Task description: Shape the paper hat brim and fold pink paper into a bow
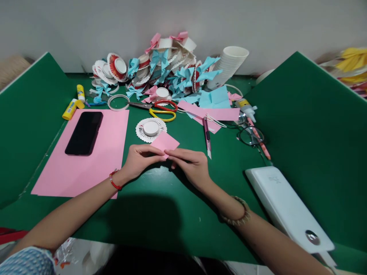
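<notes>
Both hands meet over the middle of the green table and pinch the near corner of a small pink paper square (165, 141). My left hand (138, 159) holds it between thumb and fingers from the left; my right hand (191, 163) grips it from the right. Just beyond the paper lies a white scalloped disc (151, 129) with a raised round centre. Scissors (163, 110) with one red and one yellow handle lie behind the disc. To the right, a cutter knife (207, 137) rests near pink paper strips (210, 112).
A black phone (84, 133) lies on pink sheets (106, 164) at left, near glue sticks (69, 109). Blue and pink bows (159, 63) pile up at the back beside stacked paper cups (229, 65). Glasses (250, 136) and a white power bank (289, 208) are at right. Green panels (309, 145) flank the table.
</notes>
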Motion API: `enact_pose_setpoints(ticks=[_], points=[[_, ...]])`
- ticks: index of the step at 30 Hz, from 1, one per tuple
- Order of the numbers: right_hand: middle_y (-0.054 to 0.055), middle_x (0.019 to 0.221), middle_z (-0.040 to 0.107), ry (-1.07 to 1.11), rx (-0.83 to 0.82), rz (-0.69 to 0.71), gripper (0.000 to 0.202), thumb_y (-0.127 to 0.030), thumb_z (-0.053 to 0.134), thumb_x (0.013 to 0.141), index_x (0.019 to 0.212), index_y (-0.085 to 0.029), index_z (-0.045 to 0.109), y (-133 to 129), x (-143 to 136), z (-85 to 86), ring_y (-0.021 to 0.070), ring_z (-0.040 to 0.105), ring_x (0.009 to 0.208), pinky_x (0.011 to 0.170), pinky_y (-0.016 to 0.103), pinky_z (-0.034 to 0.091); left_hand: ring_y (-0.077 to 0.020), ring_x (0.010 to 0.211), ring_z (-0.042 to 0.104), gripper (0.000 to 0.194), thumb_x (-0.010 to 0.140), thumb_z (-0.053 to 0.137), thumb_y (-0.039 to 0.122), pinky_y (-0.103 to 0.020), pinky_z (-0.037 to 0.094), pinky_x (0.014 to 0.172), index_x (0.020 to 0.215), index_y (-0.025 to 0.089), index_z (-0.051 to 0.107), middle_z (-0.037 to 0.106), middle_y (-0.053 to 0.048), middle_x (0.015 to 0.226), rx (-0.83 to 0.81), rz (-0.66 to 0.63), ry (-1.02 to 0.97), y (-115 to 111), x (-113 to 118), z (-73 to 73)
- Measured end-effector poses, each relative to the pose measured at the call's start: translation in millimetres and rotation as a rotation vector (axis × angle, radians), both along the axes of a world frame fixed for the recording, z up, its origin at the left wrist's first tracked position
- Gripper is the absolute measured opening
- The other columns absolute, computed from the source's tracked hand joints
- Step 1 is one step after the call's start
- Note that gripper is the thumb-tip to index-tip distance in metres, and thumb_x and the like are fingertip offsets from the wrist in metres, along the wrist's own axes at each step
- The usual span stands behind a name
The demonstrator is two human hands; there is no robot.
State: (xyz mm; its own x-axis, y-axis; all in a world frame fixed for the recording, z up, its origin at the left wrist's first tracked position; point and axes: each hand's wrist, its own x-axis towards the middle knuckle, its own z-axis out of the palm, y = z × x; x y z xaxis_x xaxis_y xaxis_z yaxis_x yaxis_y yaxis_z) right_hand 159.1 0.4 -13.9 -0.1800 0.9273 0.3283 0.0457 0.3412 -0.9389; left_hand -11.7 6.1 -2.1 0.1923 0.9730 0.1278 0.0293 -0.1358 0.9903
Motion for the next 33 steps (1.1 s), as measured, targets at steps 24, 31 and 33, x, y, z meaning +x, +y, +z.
enact_pose_setpoints(ticks=[24,31,33], points=[[-0.003,0.05,0.06,0.09,-0.332,0.038,0.012,-0.025,0.072,0.066,0.066,-0.016,0.066,3.8,-3.0,6.9,0.0085,0.056,0.044,0.046,0.022,0.048,-0.0117,0.062,0.064,0.003,0.066,0.073,0.019,-0.023,0.051,0.062,0.065,0.018,0.07,0.071,-0.002,0.067,0.132,0.064,0.148,0.7,-0.7,-0.6],[-0.001,0.054,0.063,0.134,-0.424,0.033,0.018,-0.03,0.075,0.062,0.064,-0.015,0.066,3.6,-3.6,7.4,0.0098,0.059,0.049,0.051,0.024,0.051,-0.0132,0.061,0.065,0.011,0.063,0.075,0.023,-0.024,0.053,0.061,0.063,0.015,0.068,0.071,-0.004,0.066,0.045,0.054,0.082,2.1,0.0,-2.7],[0.0,0.055,0.064,0.158,-0.456,0.035,0.019,-0.031,0.076,0.061,0.064,-0.015,0.065,3.5,-3.8,6.4,0.0104,0.06,0.05,0.052,0.025,0.053,-0.0129,0.06,0.064,0.012,0.062,0.075,0.024,-0.024,0.053,0.06,0.062,0.015,0.068,0.071,-0.004,0.065,0.033,0.052,0.07,1.7,0.2,-2.4]])
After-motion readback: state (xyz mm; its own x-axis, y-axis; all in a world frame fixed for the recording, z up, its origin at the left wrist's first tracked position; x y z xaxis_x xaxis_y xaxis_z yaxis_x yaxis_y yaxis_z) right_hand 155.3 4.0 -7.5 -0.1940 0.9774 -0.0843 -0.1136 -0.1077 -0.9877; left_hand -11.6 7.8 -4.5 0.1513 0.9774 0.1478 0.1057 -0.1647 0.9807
